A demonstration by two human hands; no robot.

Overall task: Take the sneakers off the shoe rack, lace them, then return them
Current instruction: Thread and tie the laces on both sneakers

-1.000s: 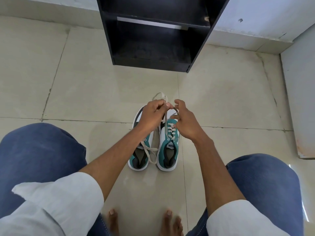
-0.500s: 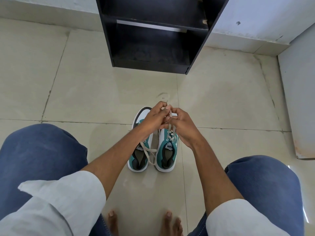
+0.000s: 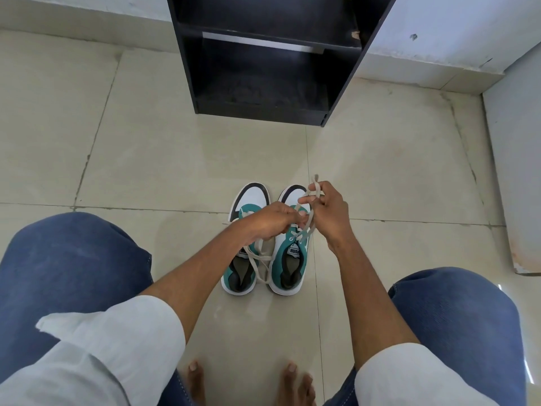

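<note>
Two sneakers [image 3: 265, 244] are standing side by side on the tiled floor [image 3: 146, 159], toes pointing toward the shoe rack [image 3: 263, 63] — teal uppers, white soles, dark toe caps. A wide strip of bare floor is lying open between the toes and the rack's bottom edge, and more open tile is extending to the left; on the right, a pale wall panel [image 3: 515, 171] is closing in the space. The rack's two visible black shelves are showing nothing on them.

The left hand [image 3: 270, 222] is hovering over the gap between the shoes, fingers curled and pinching the lace [image 3: 304, 200] of the right-side sneaker. The right hand [image 3: 328, 213] is raised above that shoe's toe, fingers closed around a loop of the same lace, its end sticking up past the knuckles. The left-side sneaker's lace is trailing loose across its opening. Both forearms are reaching forward between the person's knees — sleeves rolled, bare toes visible at the lower edge.
</note>
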